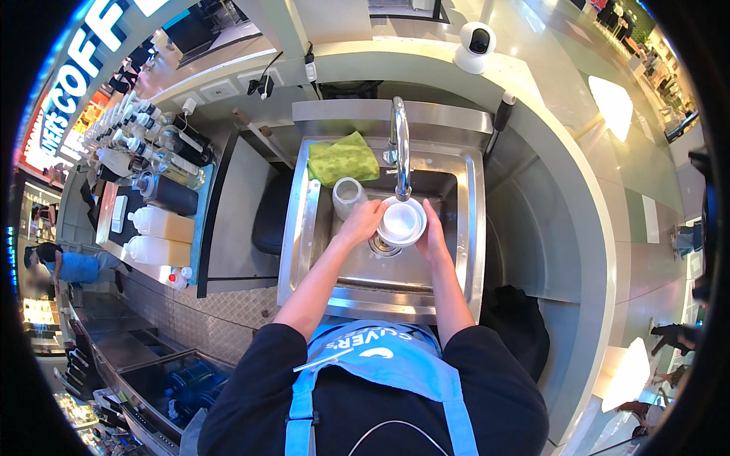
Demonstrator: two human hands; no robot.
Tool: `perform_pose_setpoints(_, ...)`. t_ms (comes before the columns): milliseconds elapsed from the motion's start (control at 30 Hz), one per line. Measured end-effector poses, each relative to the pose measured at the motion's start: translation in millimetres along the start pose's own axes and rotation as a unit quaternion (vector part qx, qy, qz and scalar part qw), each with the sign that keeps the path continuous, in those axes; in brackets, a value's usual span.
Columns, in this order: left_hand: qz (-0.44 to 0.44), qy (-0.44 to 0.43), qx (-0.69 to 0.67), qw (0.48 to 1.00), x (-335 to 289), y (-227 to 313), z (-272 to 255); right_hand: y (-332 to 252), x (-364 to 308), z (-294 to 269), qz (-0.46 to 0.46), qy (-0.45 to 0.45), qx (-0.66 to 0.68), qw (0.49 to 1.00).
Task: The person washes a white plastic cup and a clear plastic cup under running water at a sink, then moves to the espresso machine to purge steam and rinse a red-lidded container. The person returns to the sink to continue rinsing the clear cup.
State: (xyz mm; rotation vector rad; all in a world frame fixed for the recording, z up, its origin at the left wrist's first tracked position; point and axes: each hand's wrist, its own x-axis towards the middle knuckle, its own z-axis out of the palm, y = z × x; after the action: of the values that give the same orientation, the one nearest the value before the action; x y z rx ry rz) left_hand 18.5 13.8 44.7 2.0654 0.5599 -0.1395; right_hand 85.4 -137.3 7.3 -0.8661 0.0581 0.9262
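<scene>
Over the steel sink (357, 294), both my hands hold a white round cup (401, 222) between them, right beneath the spout of the chrome faucet (403, 152). My left hand (363, 220) grips the cup's left side with fingers curled. On its right side, my right hand (433, 234) closes around the rim and wall. Whether water is running into the cup I cannot make out. A translucent container (348, 195) stands in the basin just beyond my left hand. Draped across the sink's back left corner lies a green cloth (344, 159).
Left of the sink, a counter carries several bottles (171, 194) and pale jugs (158, 251). A curved counter wall (566, 190) wraps around the right, with a white camera (475, 45) on its top. A person in blue (76, 266) stands far left.
</scene>
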Motion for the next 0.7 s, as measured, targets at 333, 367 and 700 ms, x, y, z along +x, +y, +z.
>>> perform_pose_setpoints(333, 0.083, 0.157, 0.007, 0.984, -6.1, -13.8, 0.1, 17.1, 9.0, -3.9, 0.132, -0.222, 0.337, 0.905)
perform_pose_setpoints(367, 0.086, 0.188, 0.0, 0.978, -7.7, -16.3, -2.7, 17.2, 14.2, -14.2, 0.104, -0.253, 0.232, 0.933)
perform_pose_setpoints(700, -0.005, 0.139, 0.011, 0.99, -46.1, -79.9, 5.7, 92.0, 28.4, -85.8, 0.046, 0.202, -0.715, 0.667)
